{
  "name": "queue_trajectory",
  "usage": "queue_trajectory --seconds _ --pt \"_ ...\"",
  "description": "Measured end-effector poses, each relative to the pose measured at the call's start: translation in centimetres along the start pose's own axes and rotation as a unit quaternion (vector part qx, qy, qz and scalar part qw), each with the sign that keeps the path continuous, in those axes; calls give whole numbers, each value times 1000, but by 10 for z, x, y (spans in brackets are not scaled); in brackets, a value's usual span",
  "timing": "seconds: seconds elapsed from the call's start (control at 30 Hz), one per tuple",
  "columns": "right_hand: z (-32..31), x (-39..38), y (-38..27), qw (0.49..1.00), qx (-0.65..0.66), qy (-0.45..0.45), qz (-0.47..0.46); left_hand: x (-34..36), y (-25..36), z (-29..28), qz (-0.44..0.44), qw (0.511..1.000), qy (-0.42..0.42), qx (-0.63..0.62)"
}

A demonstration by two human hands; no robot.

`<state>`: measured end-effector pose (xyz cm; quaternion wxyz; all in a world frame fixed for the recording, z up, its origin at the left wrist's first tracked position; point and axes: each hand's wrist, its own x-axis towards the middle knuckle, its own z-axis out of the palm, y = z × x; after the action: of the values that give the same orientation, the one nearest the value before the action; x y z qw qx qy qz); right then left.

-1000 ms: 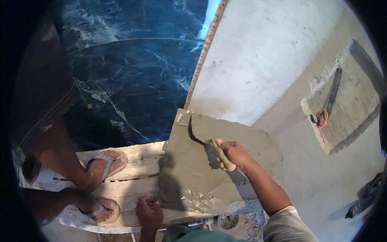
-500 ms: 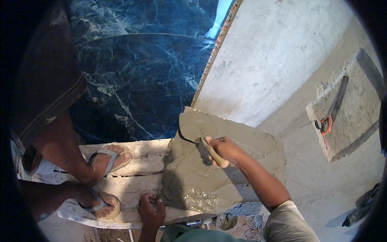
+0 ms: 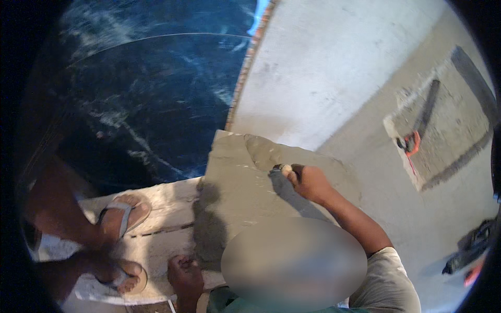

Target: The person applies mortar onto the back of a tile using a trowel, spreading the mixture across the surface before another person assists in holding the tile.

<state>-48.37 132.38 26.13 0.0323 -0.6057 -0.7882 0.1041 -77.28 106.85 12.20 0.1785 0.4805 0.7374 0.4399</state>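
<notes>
My right hand [image 3: 309,182] is closed round the pale handle of a trowel [image 3: 286,169]. The trowel is over the far part of a wide layer of wet grey mortar [image 3: 237,182]; its blade is hard to tell from the mortar. A dark shadow falls on the layer just below the handle. My left hand [image 3: 186,275] is curled into a loose fist near the front edge of pale planks [image 3: 164,240], left of the mortar, and nothing shows in it. A blurred oval hides the near part of the layer.
Another person's feet in sandals [image 3: 125,211] stand on the planks at the left. Beyond lies a dark blue marbled surface [image 3: 156,94]. A whitish panel [image 3: 323,68] rises behind the mortar. At right, a rough rectangular patch [image 3: 443,125] bears a dark bar and an orange-red item [image 3: 412,143].
My right hand has turned the trowel, so its handle end now points up and left. A ridge of mortar shows near the far edge. The whole view has shifted.
</notes>
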Motion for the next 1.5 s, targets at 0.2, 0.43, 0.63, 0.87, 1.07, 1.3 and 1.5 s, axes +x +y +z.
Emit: queue_trajectory --seconds 0.2,0.43,0.63,0.87,1.07,1.3,1.5 --pt "-8 -43 65 994 -8 56 93 -7 -27 3 -67 995 -25 -72" --pt "-33 -95 178 965 -14 79 248 1 6 -5 -208 944 -47 -253" --pt "-59 -143 213 923 129 66 358 0 9 -5 1 999 -26 -37" --pt "-109 -288 175 807 335 159 459 -1 -38 14 27 989 -17 -144" --pt "-54 -428 185 703 406 225 539 10 -55 -4 27 991 -73 -109" --pt "171 -541 215 689 291 1 664 8 -13 -10 36 998 -52 20" --pt "403 -552 281 742 215 -188 606 60 -74 -14 2 987 -97 129"
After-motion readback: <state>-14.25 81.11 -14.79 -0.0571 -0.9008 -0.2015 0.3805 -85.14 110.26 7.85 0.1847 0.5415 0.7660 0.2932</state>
